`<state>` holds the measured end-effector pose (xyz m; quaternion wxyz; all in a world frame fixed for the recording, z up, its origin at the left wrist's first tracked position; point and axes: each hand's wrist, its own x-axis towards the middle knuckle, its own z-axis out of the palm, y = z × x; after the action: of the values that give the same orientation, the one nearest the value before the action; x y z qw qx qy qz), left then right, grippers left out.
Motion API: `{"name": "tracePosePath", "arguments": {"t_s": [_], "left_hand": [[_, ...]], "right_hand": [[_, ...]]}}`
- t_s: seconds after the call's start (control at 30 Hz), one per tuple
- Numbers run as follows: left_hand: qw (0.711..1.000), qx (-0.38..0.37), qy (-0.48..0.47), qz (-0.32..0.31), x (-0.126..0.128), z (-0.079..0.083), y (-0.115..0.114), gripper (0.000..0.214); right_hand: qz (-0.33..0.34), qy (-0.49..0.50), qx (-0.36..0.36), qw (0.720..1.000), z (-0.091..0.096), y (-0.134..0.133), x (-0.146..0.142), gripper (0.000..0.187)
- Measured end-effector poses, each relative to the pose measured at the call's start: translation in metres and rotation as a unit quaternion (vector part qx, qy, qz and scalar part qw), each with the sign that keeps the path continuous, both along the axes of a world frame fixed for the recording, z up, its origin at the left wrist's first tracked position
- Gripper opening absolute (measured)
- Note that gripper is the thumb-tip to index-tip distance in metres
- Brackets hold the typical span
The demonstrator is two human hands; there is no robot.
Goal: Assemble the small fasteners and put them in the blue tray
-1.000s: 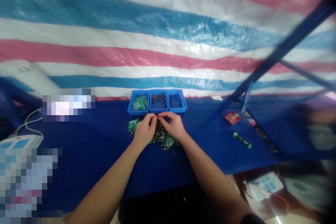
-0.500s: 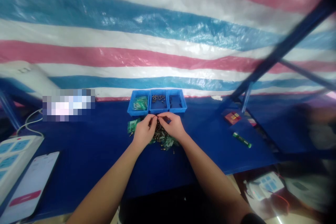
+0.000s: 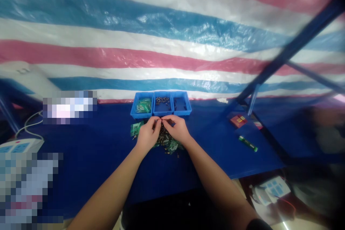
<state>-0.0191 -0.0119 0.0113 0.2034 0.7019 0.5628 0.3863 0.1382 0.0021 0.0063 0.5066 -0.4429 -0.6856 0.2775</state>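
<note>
My left hand [image 3: 147,134] and my right hand [image 3: 176,129] meet fingertip to fingertip over a heap of small dark metal parts and green pieces [image 3: 165,141] on the blue table [image 3: 97,151]. Both hands are pinched closed on something too small to make out. Just behind them stand three joined blue bins: the left bin [image 3: 142,105] holds green pieces, the middle bin [image 3: 163,103] holds dark metal parts, the right bin [image 3: 181,103] holds a few parts. A green piece [image 3: 136,128] lies left of my left hand.
A red box [image 3: 238,120] and a green stick-like object [image 3: 248,143] lie at the right. A white power strip [image 3: 18,145] with a cable sits at the left edge. A striped tarpaulin [image 3: 172,36] hangs behind the table. Blue frame bars [image 3: 285,55] slant at the right.
My hands stay pinched together over the heap with only slight finger movement. The view has shifted a little.
</note>
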Motion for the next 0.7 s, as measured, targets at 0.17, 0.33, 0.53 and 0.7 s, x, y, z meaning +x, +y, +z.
{"name": "tracePosePath", "arguments": {"t_s": [0.17, 0.33, 0.53, 0.7], "left_hand": [[1.000, 0.004, 0.006, 0.003, -0.0003, 0.0005, 0.0001, 0.027], [1.000, 0.008, -0.001, 0.000, -0.0006, 0.0008, -0.0005, 0.026], [1.000, 0.017, -0.007, -0.006, -0.0005, 0.0007, -0.0006, 0.026], [1.000, 0.016, 0.004, -0.005, -0.0010, -0.0005, 0.0009, 0.027]], "right_hand": [[-0.001, -0.010, -0.002, 1.000, -0.0005, -0.0002, -0.0006, 0.017], [0.009, -0.006, -0.007, 1.000, 0.0007, -0.0014, -0.0010, 0.017], [0.008, -0.015, -0.014, 1.000, 0.0016, -0.0017, -0.0013, 0.018], [0.008, -0.031, -0.015, 0.999, 0.0023, -0.0019, -0.0018, 0.019]]}}
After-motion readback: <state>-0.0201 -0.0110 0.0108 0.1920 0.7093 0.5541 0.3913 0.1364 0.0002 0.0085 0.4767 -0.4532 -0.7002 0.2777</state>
